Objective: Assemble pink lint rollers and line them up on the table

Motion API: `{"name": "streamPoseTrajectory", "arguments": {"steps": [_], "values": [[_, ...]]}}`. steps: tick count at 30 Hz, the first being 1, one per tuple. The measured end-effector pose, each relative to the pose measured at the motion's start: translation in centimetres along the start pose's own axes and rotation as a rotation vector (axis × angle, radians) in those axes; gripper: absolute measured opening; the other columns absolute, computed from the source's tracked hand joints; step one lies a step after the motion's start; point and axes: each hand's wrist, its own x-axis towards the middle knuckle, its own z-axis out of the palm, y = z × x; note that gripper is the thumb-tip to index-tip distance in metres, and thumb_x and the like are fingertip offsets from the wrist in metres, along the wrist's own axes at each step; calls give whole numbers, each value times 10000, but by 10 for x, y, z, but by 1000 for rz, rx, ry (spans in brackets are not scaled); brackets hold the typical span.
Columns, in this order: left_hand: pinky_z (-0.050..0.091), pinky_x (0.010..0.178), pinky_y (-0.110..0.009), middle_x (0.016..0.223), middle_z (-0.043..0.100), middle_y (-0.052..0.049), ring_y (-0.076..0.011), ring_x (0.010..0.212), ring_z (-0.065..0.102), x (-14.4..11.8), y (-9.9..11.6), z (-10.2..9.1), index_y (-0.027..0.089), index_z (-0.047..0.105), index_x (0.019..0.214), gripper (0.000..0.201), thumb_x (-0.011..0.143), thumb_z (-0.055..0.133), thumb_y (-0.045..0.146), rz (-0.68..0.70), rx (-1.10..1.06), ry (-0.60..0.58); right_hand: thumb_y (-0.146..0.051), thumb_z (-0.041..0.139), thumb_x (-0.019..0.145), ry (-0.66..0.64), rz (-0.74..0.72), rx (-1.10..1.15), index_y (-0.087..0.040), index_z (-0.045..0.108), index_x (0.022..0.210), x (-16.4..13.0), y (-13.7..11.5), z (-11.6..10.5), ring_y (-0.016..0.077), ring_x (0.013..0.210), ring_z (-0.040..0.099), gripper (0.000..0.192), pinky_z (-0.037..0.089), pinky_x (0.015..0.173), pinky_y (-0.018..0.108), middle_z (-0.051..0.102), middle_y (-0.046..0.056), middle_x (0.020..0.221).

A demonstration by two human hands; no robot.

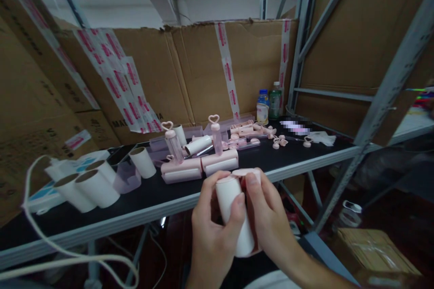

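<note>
A white paper roll [244, 239] is held tilted in front of the shelf by my left hand [212, 230], its fingers behind and thumb across the front. A pink plastic casing [248, 172] sits against the roll's right side and top. My right hand [274, 216] pinches this casing at its upper end, fingers closed. Much of the casing is hidden behind the roll and my fingers. Just beyond my hands, two pink roller cases with white rolls, one on the left [181, 170] and one on the right [221, 162], lie at the shelf's front edge.
Two upright pieces with heart-shaped tops [174, 146] stand behind the cases. Several white rolls [98, 187] are at left. Small pink parts [246, 131] and two bottles [262, 107] lie further back. Metal posts [366, 113] rise at right; a white cable [30, 216] hangs left.
</note>
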Motion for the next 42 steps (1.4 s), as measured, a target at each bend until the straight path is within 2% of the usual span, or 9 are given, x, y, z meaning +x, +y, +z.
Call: {"name": "streamPoseTrajectory", "arguments": {"steps": [10,20,24,28,31,34,36,39,42], "values": [[537,927,-304,1183,727,-19,-230,1061,698,-2,5,-1,321,658,1219,309,922,723,373,59,120,-36,-641,511,1014,15,26,-35,-242,573,834,4,0,-2,197,827,608,442,475,714,294,642,-11,795],[547,893,-303,1155,754,-28,-242,1011,716,-1,2,-2,320,681,1227,342,893,748,347,48,108,-62,-652,496,1023,46,6,-59,-237,602,894,2,4,-2,175,781,582,447,473,697,287,624,-15,836],[562,842,-298,1096,756,-21,-219,896,720,0,3,-1,306,681,1218,328,898,737,351,44,137,-86,-640,502,1025,56,-4,-72,-229,609,899,2,4,-1,181,794,591,443,475,687,281,642,0,839],[570,862,-307,1145,743,-28,-217,942,726,-1,5,-1,284,632,1257,341,928,689,350,42,169,-108,-623,504,1034,51,-19,-59,-221,619,912,2,3,-2,169,773,578,435,472,672,270,629,-5,834],[576,868,-306,1200,736,-49,-228,1002,734,-2,4,-1,279,559,1357,463,921,699,351,25,141,-114,-614,489,1047,17,-42,-36,-227,619,922,2,1,-3,164,785,582,427,479,687,261,638,-6,854],[591,792,-293,1142,755,-67,-236,969,749,-3,4,-1,276,357,1546,723,921,711,364,-25,50,-153,-597,466,1067,-40,-60,-14,-241,622,970,1,-3,-4,156,827,589,401,485,729,247,640,-11,898],[591,787,-295,1124,765,-71,-236,947,752,-4,6,-1,270,273,1597,814,921,714,371,-40,6,-184,-590,435,1081,-67,-54,10,-256,619,1036,0,-5,-3,146,825,587,384,485,736,240,627,-17,923],[576,789,-295,1123,775,-70,-240,926,749,-4,16,-2,261,322,1596,823,895,740,363,-69,2,-161,-583,378,1097,-96,-50,56,-280,604,1144,-2,-5,-4,145,852,607,380,500,759,243,639,-10,1003],[555,729,-290,1029,786,-50,-230,804,741,-5,26,-1,255,416,1558,812,836,780,333,-124,18,-104,-582,347,1102,-108,-50,77,-288,595,1223,-5,0,-4,159,916,636,403,518,797,261,670,12,1111]]}}
